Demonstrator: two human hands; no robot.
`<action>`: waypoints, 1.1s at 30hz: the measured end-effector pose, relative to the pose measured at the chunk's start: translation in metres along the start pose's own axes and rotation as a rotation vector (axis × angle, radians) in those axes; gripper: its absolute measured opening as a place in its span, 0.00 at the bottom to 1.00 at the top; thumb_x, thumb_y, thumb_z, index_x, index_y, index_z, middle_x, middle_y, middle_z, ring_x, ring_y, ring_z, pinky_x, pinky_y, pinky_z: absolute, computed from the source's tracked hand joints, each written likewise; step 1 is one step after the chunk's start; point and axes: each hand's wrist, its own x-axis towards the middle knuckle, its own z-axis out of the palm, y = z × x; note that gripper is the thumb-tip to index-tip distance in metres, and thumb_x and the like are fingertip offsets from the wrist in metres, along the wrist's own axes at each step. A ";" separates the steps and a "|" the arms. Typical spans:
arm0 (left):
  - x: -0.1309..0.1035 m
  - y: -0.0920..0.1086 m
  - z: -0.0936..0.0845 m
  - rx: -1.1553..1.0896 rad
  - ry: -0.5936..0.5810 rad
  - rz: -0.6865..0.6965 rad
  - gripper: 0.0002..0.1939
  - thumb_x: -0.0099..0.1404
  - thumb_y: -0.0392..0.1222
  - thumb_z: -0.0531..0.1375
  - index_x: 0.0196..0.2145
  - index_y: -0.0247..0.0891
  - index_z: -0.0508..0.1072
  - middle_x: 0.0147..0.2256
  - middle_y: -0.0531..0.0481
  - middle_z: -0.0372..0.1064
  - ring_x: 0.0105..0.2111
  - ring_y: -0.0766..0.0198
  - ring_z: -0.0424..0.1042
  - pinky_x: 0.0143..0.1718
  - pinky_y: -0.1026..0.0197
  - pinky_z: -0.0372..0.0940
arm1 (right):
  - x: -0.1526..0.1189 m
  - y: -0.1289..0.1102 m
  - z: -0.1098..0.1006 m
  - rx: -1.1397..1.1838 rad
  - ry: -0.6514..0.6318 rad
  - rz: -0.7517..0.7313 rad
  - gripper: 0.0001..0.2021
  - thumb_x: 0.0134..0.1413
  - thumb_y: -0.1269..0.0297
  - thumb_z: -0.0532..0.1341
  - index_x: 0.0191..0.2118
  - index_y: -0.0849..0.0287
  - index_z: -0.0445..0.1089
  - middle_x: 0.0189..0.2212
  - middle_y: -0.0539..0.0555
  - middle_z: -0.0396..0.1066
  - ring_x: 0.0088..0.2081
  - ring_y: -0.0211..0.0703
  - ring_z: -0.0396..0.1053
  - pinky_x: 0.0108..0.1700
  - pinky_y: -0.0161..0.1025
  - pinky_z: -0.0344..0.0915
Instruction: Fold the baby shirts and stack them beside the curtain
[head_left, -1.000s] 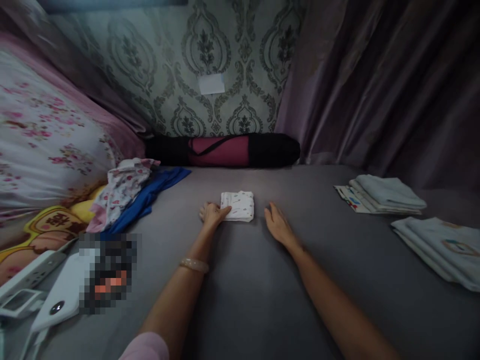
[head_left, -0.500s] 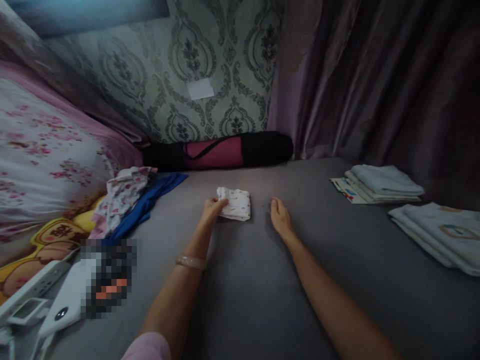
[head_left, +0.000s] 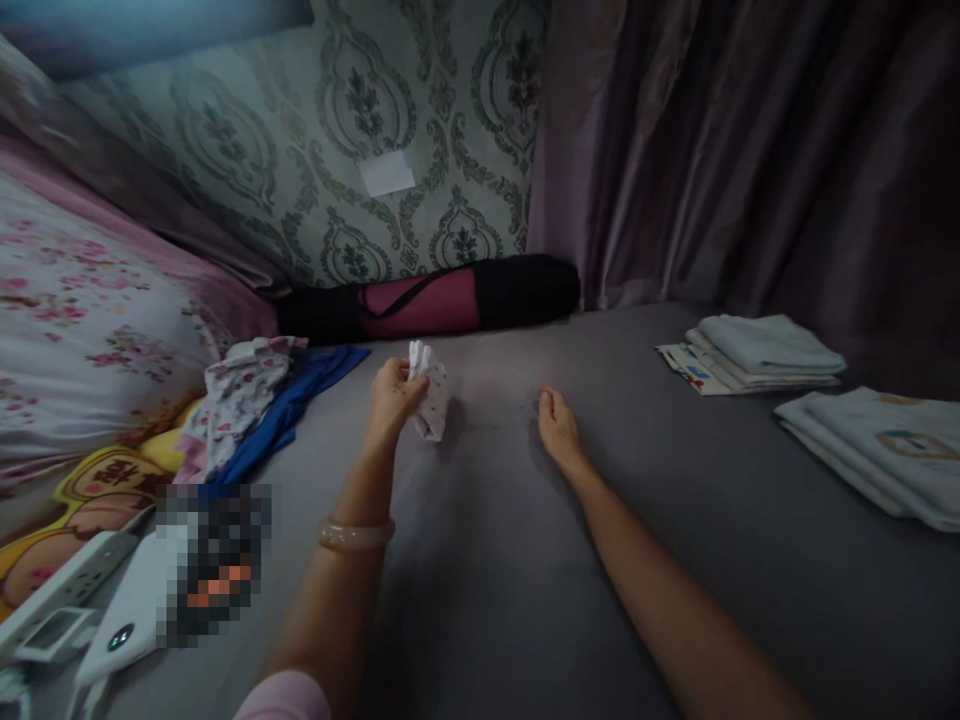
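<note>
My left hand [head_left: 396,393] pinches one edge of a small folded white cloth [head_left: 430,405] with a fine dark print. The cloth is tipped up on its side, raised from the grey sheet [head_left: 495,540]; whether its lower corner touches the sheet I cannot tell. Apart from it, to the right, my right hand [head_left: 559,425] rests edge-down on the sheet, fingers stretched out and holding nothing. A pale bangle [head_left: 356,535] circles my left wrist.
Folded light-coloured cloths [head_left: 765,350] lie in a stack at the right, with another folded stack [head_left: 877,450] nearer. At the left are a heart-print garment [head_left: 244,390], blue cloth [head_left: 289,415], a power strip [head_left: 71,585] and a white device [head_left: 139,590]. A long black-and-red bag [head_left: 420,303] lines the wall.
My left hand has lifted the folded white cloth from the sheet, tilting it upright and shifting it left. My right hand has stayed nearly still. The view has turned slightly.
</note>
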 end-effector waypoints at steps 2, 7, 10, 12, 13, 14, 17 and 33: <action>-0.002 0.003 -0.002 0.199 0.045 0.075 0.13 0.53 0.37 0.60 0.39 0.36 0.70 0.34 0.49 0.71 0.36 0.59 0.70 0.39 0.60 0.63 | 0.000 0.001 0.001 0.004 0.009 -0.011 0.25 0.62 0.54 0.43 0.50 0.65 0.68 0.47 0.67 0.72 0.50 0.53 0.69 0.52 0.48 0.62; -0.013 0.006 0.024 0.345 0.000 0.174 0.13 0.56 0.36 0.59 0.40 0.35 0.70 0.39 0.44 0.71 0.41 0.58 0.69 0.42 0.60 0.61 | 0.002 0.005 0.004 0.018 0.013 -0.007 0.23 0.61 0.55 0.44 0.49 0.61 0.69 0.45 0.64 0.73 0.48 0.52 0.70 0.50 0.48 0.63; -0.020 0.010 0.046 0.280 -0.096 0.146 0.13 0.57 0.37 0.59 0.41 0.36 0.68 0.38 0.45 0.72 0.39 0.59 0.70 0.39 0.61 0.61 | 0.002 0.008 0.005 0.031 0.018 -0.016 0.22 0.62 0.54 0.45 0.48 0.61 0.69 0.44 0.63 0.74 0.47 0.51 0.70 0.50 0.48 0.63; -0.025 0.014 0.056 0.233 -0.153 0.078 0.14 0.57 0.38 0.60 0.42 0.36 0.68 0.37 0.46 0.72 0.37 0.59 0.71 0.36 0.62 0.61 | 0.002 0.009 0.005 0.026 0.022 -0.017 0.22 0.62 0.54 0.44 0.48 0.60 0.69 0.43 0.63 0.74 0.46 0.51 0.71 0.50 0.48 0.63; -0.027 0.016 0.060 0.216 -0.173 0.050 0.14 0.57 0.38 0.60 0.43 0.36 0.67 0.36 0.46 0.72 0.36 0.59 0.71 0.35 0.63 0.61 | 0.002 0.009 0.005 0.023 0.025 -0.019 0.22 0.62 0.54 0.44 0.47 0.60 0.69 0.43 0.63 0.74 0.46 0.51 0.71 0.50 0.48 0.63; -0.029 0.018 0.063 0.203 -0.191 0.027 0.15 0.57 0.37 0.60 0.43 0.36 0.67 0.35 0.46 0.73 0.36 0.59 0.72 0.34 0.63 0.61 | 0.002 0.010 0.005 0.021 0.029 -0.022 0.22 0.62 0.53 0.44 0.47 0.59 0.69 0.43 0.62 0.74 0.46 0.50 0.71 0.50 0.47 0.63; -0.032 0.018 0.072 0.163 -0.228 -0.011 0.15 0.57 0.38 0.60 0.43 0.36 0.68 0.35 0.46 0.74 0.35 0.60 0.73 0.32 0.64 0.61 | 0.001 0.010 0.005 0.018 0.031 -0.036 0.22 0.62 0.52 0.44 0.47 0.59 0.70 0.44 0.62 0.74 0.47 0.50 0.70 0.51 0.46 0.62; -0.029 -0.002 0.085 0.363 -0.210 0.490 0.19 0.70 0.41 0.48 0.54 0.34 0.67 0.56 0.38 0.65 0.60 0.54 0.58 0.60 0.52 0.52 | 0.000 0.005 0.004 -0.049 -0.013 -0.069 0.25 0.63 0.55 0.41 0.48 0.64 0.69 0.46 0.67 0.72 0.49 0.52 0.69 0.53 0.48 0.61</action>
